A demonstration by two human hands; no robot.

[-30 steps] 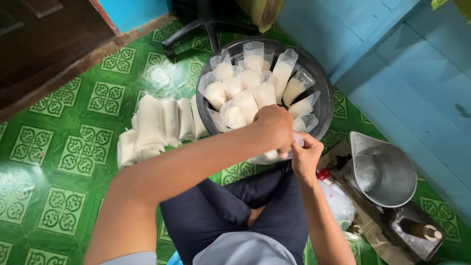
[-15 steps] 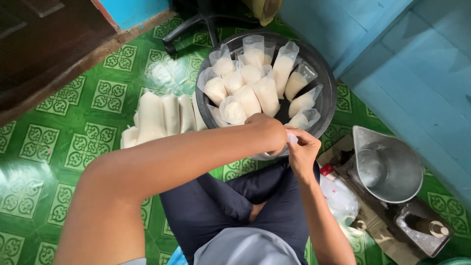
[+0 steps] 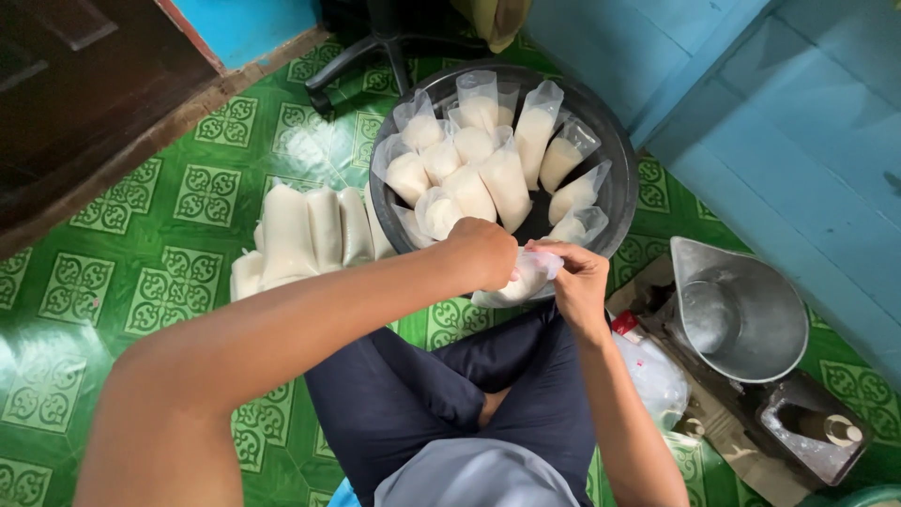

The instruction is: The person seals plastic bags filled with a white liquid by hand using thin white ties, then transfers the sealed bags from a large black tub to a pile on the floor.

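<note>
Left hand (image 3: 483, 252), right hand (image 3: 577, 277) both gripping filled plastic bag (image 3: 522, 282) — apparently its neck; basin (image 3: 615, 188) behind.

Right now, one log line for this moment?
left hand: holds plastic bag | right hand: pinches bag top | basin: filled bags upright

Metal scale pan (image 3: 741, 314) at right on green patterned floor tiles (image 3: 178, 235); black chair base (image 3: 375, 47) beyond; blue wall (image 3: 798, 122).

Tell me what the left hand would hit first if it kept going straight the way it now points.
Probably the clear plastic bag of white filling that the left hand already touches together with the right hand. Beyond it lies the round dark basin; depth is hard to judge.
</note>
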